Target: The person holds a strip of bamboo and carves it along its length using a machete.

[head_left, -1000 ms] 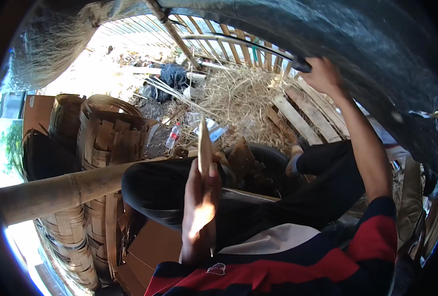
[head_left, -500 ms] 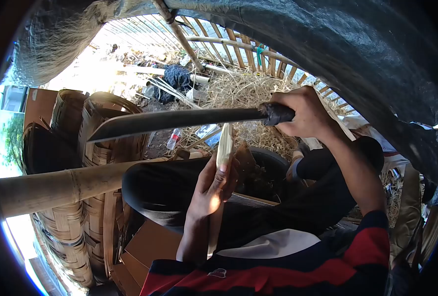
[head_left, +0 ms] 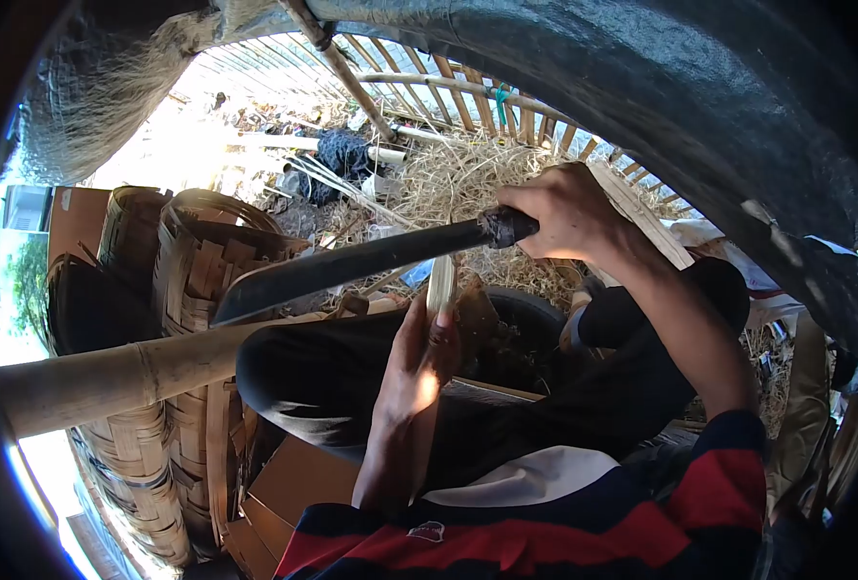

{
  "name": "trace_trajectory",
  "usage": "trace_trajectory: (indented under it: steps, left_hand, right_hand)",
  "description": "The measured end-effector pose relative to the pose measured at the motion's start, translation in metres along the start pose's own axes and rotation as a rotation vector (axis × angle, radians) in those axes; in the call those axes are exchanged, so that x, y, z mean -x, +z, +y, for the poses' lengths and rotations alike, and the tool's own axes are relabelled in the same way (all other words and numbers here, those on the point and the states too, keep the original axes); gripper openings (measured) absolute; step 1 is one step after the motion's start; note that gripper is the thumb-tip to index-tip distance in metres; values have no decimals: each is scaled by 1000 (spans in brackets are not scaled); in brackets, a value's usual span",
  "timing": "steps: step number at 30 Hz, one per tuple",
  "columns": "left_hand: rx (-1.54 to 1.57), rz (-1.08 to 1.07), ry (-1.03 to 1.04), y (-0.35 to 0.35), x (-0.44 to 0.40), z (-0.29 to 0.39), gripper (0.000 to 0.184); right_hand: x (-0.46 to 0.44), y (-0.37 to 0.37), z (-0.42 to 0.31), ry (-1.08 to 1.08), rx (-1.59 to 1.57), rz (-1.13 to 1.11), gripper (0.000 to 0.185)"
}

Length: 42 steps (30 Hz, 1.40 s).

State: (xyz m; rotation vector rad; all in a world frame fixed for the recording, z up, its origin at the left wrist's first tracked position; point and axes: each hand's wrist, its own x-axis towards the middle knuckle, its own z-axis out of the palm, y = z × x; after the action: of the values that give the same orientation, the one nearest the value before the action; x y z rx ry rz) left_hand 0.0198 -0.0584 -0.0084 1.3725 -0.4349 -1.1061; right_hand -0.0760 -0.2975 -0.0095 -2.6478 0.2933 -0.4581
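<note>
My right hand [head_left: 569, 217] is closed round the dark handle of a machete [head_left: 351, 261]. Its long blade points left and slightly down, passing just above the top end of a pale wooden strip [head_left: 440, 288]. Whether blade and strip touch I cannot tell. My left hand [head_left: 423, 353] grips that strip, which stands roughly upright with its lower part running down behind my wrist. Both hands are over my crossed legs, near a dark round container [head_left: 525, 314].
A thick bamboo pole [head_left: 110, 382] crosses at the left, beside woven bamboo baskets [head_left: 192, 275]. Straw [head_left: 467, 184] and wooden slats [head_left: 641, 217] lie ahead. A dark plastic sheet [head_left: 699, 116] hangs overhead at the right.
My right hand has swung the machete down from the upper right across to the strip's top, the blade now tilting lower leftward. My left hand has shifted slightly right with the strip.
</note>
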Motion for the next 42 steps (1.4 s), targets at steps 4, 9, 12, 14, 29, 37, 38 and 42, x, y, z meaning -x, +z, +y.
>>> trace_trajectory:
  steps: [4,9,12,14,29,37,38,42]
  left_hand:
    - [10,-59,121,-4,25,14,31]
    - [36,-107,34,-26,26,17,32]
    - [3,-119,-26,-21,20,20,34]
    - [-11,-145,-22,-24,18,18,37]
    - [72,-105,-25,-3,17,13,51]
    - [29,-101,-22,-1,14,12,40]
    - [3,-104,10,0,13,12,38]
    - [9,-103,2,2,12,13,39]
  right_hand:
    - [2,-11,45,336,30,25,29]
    - [7,-31,101,735,189,115,30]
    - [18,-35,80,638,136,172,33]
    - [13,-35,59,514,-76,179,36]
    - [5,-6,-27,207,-937,-49,31]
    - [7,-20,-33,165,-970,-156,50]
    - [7,-22,-36,181,-995,-151,50]
    - [8,-23,-38,224,-1046,-184,50]
